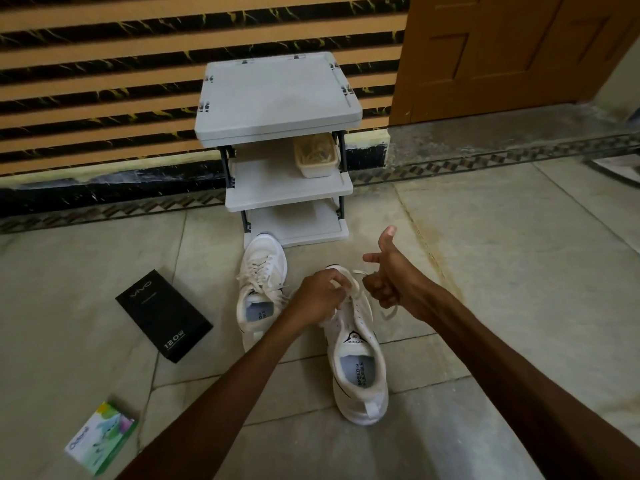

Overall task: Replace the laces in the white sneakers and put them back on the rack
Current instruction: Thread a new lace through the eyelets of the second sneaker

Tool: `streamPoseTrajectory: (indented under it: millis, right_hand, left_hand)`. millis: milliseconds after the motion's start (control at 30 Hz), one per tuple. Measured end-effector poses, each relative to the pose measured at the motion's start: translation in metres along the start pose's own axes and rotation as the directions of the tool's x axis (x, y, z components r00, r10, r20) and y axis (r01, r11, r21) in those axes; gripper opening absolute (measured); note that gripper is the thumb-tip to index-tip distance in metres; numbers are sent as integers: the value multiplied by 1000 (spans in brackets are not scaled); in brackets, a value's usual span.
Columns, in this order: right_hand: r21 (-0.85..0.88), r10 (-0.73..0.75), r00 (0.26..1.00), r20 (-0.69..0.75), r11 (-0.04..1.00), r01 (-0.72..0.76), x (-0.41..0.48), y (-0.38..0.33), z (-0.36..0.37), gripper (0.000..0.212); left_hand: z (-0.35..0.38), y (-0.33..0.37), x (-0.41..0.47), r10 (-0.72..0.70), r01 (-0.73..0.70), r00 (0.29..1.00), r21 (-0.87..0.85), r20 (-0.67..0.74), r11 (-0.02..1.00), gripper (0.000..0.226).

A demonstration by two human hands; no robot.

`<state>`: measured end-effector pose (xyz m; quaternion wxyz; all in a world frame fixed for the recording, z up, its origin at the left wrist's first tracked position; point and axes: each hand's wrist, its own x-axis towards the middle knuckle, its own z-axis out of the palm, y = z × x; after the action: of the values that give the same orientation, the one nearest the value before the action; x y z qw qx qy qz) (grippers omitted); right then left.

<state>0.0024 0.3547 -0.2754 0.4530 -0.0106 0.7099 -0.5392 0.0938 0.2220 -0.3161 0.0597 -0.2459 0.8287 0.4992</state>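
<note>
Fingers of the left hand curl down over the forward lacing of the nearer white low-top sneaker. They hide its front eyelets and most of its toe, and whether they pinch lace or tongue cannot be told. The right hand, just right of that toe, has three fingers curled round a flat white shoelace, thumb upright and forefinger stuck out leftward. The lace's loose end hangs below the fist, and the stretch inside it is hidden. The nearer sneaker lies on the pale tiled floor, heel toward the camera. Both forearms are cut off by the bottom edge.

The second white low-top sneaker, laced, lies just left of it, its toe at the bottom shelf of the grey plastic three-tier shoe rack; whether they touch is unclear. The rack stands against the orange-and-black striped wall. On the right of its middle shelf sits a beige plastic tub of pale strands too small to identify.

Bare floor runs wide to the right, up to the brown wooden door. To the left a flat black cardboard box lies well apart from the sneakers. A small green-and-white carton, blurred, lies near the lower-left corner.
</note>
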Motion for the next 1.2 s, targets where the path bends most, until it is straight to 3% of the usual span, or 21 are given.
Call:
streamPoseTrajectory:
  millis: [100, 167, 233, 333, 433, 600, 800, 833, 933, 1033, 1200]
  right_hand:
    - [-35, -4, 999, 52, 999, 6, 1, 3, 2, 97]
    - [-78, -1, 997, 81, 997, 7, 3, 5, 4, 97]
    - [-117, 11, 995, 96, 993, 0, 5, 8, 7, 99]
    - [-153, 15, 997, 76, 988, -4, 10, 11, 11, 101]
    - [-173, 13, 998, 65, 985, -1, 10, 10, 16, 102]
    - [-270, -6, 997, 76, 963, 27, 3, 6, 23, 117]
    - [-285, -14, 994, 107, 958, 44, 5, 8, 25, 117]
    - [-290, -9, 994, 110, 956, 40, 4, 8, 25, 115]
    - [-324, -30, 993, 114, 944, 66, 0, 6, 26, 80]
    - [-335, -63, 991, 122, 937, 101, -1, 9, 25, 63]
    - [-323, -86, 988, 126, 938, 123, 1, 10, 25, 59]
  left_hand:
    - [-8, 7, -3, -50, 52, 999, -269, 12, 962, 10]
    - [-11, 10, -4, -6, 6, 1000, -336, -1, 942, 11]
    - [-12, 14, -6, 86, -82, 996, -302, -1, 950, 10]
    - [-7, 18, -9, 194, -195, 981, -16, -26, 981, 12]
    - [-3, 20, -11, 213, -192, 971, 178, -111, 965, 13]
    - [-4, 20, -8, 212, -179, 967, 217, -143, 960, 13]
    - [-7, 23, -7, 94, -93, 996, 69, -7, 993, 13]
    - [-7, 23, -6, 80, -81, 997, 32, 24, 996, 12]
    - [-7, 23, -5, 72, -73, 994, 2, 86, 997, 11]
    - [-10, 21, -3, 75, -64, 986, -76, 151, 995, 11]
    - [-10, 24, -4, 93, -71, 974, -112, 208, 991, 16]
